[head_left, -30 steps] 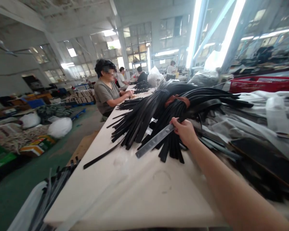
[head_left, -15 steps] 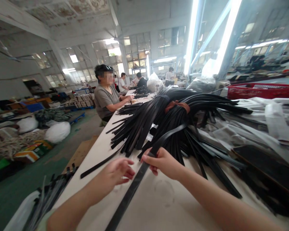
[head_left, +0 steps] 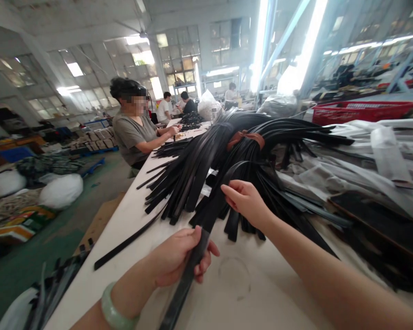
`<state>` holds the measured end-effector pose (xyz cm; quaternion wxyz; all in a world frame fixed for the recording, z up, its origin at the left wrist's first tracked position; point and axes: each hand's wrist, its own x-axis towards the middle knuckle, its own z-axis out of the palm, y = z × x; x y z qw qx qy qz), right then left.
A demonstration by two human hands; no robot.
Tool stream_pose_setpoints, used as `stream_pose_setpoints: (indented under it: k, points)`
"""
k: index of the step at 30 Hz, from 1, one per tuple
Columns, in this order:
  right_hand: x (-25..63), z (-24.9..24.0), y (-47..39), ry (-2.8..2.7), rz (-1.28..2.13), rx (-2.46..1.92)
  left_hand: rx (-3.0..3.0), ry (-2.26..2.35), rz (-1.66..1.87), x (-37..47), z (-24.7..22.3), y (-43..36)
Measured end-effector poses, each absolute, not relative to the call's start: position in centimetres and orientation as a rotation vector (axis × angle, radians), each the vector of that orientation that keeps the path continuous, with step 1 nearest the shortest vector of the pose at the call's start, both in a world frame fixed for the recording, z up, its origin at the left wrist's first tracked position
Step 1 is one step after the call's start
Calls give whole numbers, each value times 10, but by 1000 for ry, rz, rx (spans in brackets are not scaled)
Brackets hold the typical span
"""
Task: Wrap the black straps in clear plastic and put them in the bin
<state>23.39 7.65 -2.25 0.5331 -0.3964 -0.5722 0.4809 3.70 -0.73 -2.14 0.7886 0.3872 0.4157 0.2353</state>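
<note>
A long flat black strap runs from the bottom edge of the view up to the pile. My left hand, with a pale green bangle at the wrist, is closed around it, the thumb on top and fingers curled beneath. Farther up, my right hand has its fingers pinched together at the strap's right edge; the grip itself is partly hidden. Just beyond lies a big bundle of black straps, with a brown tie around part of it. One loose strap lies at the left.
The white table stretches away; a co-worker in a grey shirt sits along its left side. Clear plastic wrapping and a red crate are to the right. More strips stand beside the table at lower left.
My left hand has moved right and closed on the strap. My right hand has slid up along it toward the bundle. The view has turned slightly to the right.
</note>
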Motion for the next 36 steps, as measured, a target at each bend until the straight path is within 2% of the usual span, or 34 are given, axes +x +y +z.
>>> stream_pose_setpoints:
  k: [5, 11, 14, 19, 22, 26, 33, 36]
  points:
    - [229, -24, 68, -1465, 1181, -950, 748, 923, 508, 40, -21, -12]
    - [219, -29, 60, -1183, 1590, -810, 729, 927, 528, 38, -23, -9]
    - [211, -31, 48, -1264, 1693, -793, 726, 923, 553, 37, -22, -7]
    - [211, -32, 41, -1693, 1695, -877, 721, 935, 566, 38, -18, -7]
    - [217, -32, 54, -1419, 1756, -915, 731, 931, 493, 38, -20, -8]
    - [222, -33, 70, -972, 1571, -936, 744, 936, 471, 37, -23, -9]
    - [205, -38, 44, -1512, 1600, -835, 719, 930, 521, 37, -20, -7]
    - [207, -35, 42, -1584, 1669, -849, 723, 926, 517, 37, -20, -8]
